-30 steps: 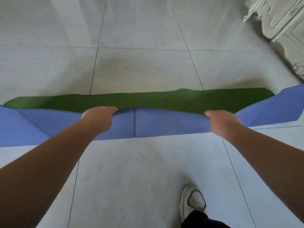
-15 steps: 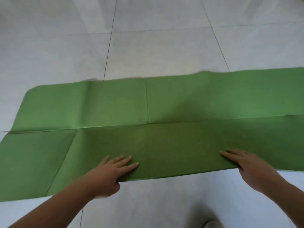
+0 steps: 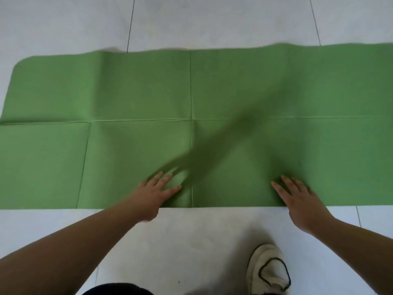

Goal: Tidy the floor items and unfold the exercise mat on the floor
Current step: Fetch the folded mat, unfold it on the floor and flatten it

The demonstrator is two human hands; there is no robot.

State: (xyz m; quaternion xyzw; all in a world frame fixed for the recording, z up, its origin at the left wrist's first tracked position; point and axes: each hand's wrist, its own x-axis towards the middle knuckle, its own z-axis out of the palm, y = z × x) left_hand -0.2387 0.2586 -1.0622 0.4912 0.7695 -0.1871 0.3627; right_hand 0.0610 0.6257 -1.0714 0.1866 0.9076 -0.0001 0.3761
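Green exercise mat (image 3: 212, 92) spread flat on tiled floor (image 3: 202, 235), fold creases visible. Left hand (image 3: 152, 195) and right hand (image 3: 302, 201) released, fingers straight, resting on near edge. White shoe (image 3: 269, 271) below.

The exercise mat (image 3: 212, 103) lies spread flat on the tiled floor (image 3: 202, 235), running left to right across the view, its right end passing out of frame. Its near edge lies just ahead of the person. The left hand (image 3: 156, 193) rests flat on the mat near that edge, left of centre; the right hand (image 3: 297, 199) sits over the same edge further right, seemingly touching it. The two hands are well apart. Behind them, nearer the person, a shoe (image 3: 268, 271) stands on the bare floor, below the right hand.
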